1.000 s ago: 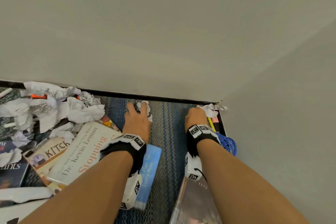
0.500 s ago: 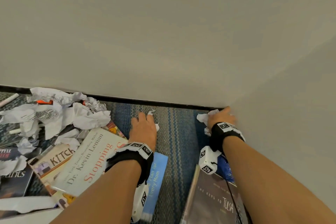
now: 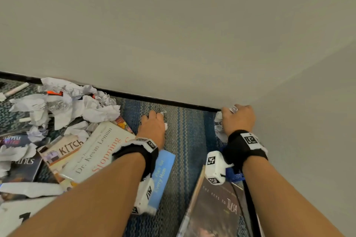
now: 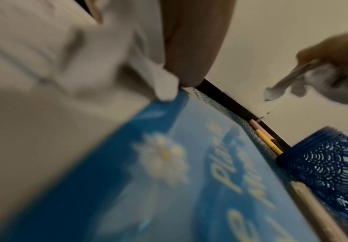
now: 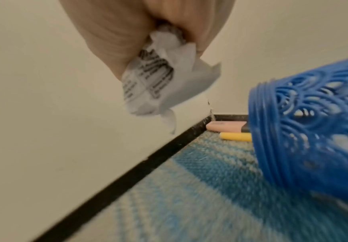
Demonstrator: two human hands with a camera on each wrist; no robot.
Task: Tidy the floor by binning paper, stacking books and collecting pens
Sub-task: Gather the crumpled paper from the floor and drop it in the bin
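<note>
Against the corner of the carpet [image 3: 185, 132], the right hand [image 3: 238, 119] grips a crumpled paper ball [image 5: 162, 81]; the left hand [image 3: 153, 129], low beside the blue book [image 3: 162, 177], closes its fingers on another paper scrap [image 3: 166, 126]. Loose scraps could slip from either fist in transit. No bin is visible, and the blue lattice holder [image 5: 314, 139] partly hides the pink highlighter [image 5: 227, 126] and yellow pen [image 5: 235, 136].

bare carpet [image 3: 185, 131] between books [image 3: 96, 152], basket [image 5: 314, 131]
</note>
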